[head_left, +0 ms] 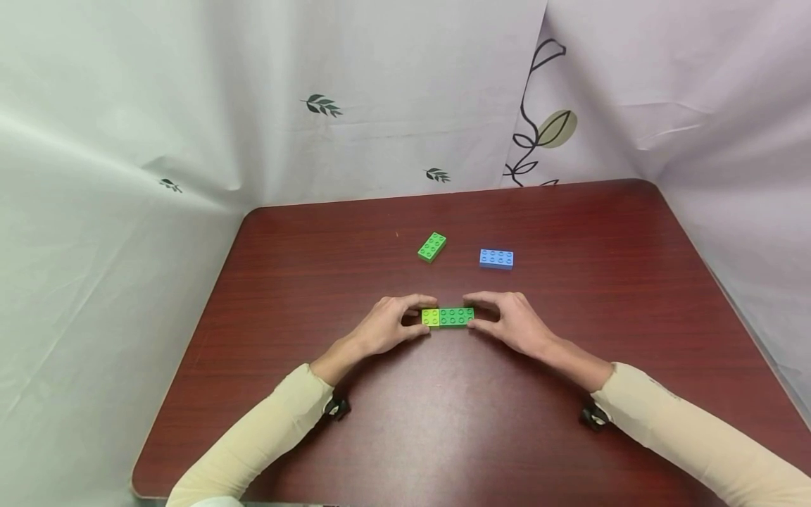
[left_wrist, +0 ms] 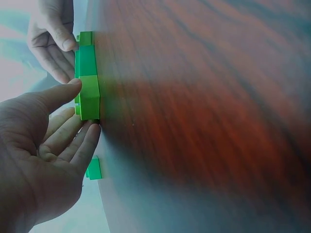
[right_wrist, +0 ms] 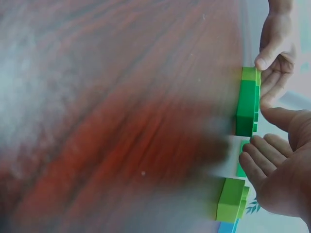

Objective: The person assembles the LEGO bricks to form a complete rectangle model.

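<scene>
A lime-green brick (head_left: 430,317) and a darker green brick (head_left: 456,317) lie end to end on the table, touching, studs up. My left hand (head_left: 389,324) pinches the lime brick at its left end, with the thumb (left_wrist: 68,94) at its near upper edge and fingertips on the far side. My right hand (head_left: 513,324) spreads thumb and fingers around the green brick's right end. In the right wrist view its fingers (right_wrist: 265,155) look fairly straight and apart from that brick. Another lime brick (right_wrist: 231,199) stands near the right hand, hidden in the head view.
Farther back on the dark red table (head_left: 304,267) lie a green brick (head_left: 432,247), set at an angle, and a blue brick (head_left: 496,258). A white patterned cloth (head_left: 393,84) hangs behind the table and at its sides.
</scene>
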### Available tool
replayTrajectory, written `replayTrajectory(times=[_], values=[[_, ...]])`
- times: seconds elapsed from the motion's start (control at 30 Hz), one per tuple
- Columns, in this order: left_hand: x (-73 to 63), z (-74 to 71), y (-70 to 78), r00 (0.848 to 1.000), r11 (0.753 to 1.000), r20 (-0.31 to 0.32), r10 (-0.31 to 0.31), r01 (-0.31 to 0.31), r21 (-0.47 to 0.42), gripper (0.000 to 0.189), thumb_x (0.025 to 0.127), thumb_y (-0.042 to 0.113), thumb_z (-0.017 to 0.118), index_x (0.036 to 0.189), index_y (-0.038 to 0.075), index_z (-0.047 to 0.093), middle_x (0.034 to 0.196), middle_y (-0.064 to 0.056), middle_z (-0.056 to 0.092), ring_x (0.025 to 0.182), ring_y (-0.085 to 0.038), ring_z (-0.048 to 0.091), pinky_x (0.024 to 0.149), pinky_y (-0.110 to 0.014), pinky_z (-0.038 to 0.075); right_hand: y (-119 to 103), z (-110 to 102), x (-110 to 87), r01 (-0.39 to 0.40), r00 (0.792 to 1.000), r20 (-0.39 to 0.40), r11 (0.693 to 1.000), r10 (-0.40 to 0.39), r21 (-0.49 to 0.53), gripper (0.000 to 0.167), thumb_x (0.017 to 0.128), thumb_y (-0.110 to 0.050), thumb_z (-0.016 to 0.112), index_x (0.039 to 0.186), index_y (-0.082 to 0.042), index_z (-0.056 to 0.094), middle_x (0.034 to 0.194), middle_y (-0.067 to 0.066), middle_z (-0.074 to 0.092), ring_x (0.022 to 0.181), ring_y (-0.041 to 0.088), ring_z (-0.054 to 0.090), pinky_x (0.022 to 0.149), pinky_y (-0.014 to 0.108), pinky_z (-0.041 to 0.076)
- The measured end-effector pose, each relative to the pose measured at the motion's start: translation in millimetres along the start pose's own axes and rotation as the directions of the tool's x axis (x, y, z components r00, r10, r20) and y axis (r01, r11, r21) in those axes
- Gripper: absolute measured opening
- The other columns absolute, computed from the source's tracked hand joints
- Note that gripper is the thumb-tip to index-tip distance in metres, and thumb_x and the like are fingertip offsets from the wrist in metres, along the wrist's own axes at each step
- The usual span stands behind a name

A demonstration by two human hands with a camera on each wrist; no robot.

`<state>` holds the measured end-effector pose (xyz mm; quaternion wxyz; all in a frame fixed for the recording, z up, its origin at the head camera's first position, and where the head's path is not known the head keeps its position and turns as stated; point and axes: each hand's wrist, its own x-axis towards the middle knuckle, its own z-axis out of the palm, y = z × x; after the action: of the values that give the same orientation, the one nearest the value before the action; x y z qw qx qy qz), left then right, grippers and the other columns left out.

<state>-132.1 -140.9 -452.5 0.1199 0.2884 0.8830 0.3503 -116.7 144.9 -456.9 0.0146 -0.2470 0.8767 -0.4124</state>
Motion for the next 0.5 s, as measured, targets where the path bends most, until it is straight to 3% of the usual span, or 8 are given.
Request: replayTrajectory(times=[0.5], values=[[0.0, -1.3, 1.9, 1.000, 1.000, -0.010, 0.009, -0.009, 0.007, 0.048, 0.096, 0.018, 0.083, 0.141, 0.012, 0.067, 0.136, 0.002, 0.072, 0.118, -0.015, 0.070, 0.103, -0.035, 0.054, -0.3, -5.5, 1.2, -0.016, 1.000, -0.020, 1.000, 0.016, 0.017, 0.050, 0.089, -0.012, 0.088, 0.135, -0.002, 0.072, 0.127, 0.012, 0.075, 0.123, 0.029, 0.069, 0.101, 0.054, 0.055]])
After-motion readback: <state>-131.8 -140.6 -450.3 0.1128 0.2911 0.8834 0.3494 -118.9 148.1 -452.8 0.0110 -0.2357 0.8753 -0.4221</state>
